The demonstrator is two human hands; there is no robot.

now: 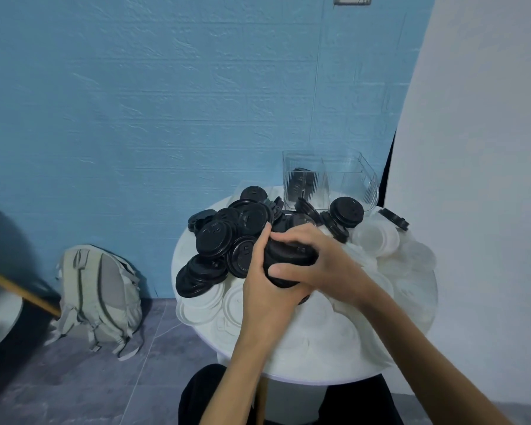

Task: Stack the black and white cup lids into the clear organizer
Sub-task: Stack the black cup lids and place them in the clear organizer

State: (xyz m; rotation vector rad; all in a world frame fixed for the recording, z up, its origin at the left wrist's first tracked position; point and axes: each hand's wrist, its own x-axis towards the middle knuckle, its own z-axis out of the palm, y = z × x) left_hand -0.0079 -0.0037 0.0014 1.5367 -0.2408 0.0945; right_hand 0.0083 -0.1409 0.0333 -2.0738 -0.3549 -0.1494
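Against the blue wall, the round tabletop (276, 368) is heaped with lids, and both the left hand (265, 289) and right hand (322, 265) grip a black lid stack (288, 256) tightly, seemingly squaring it for the clear organizer (325, 182) behind.

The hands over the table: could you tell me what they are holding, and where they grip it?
Both the left hand and right hand grip a small stack of black lids by its rim.
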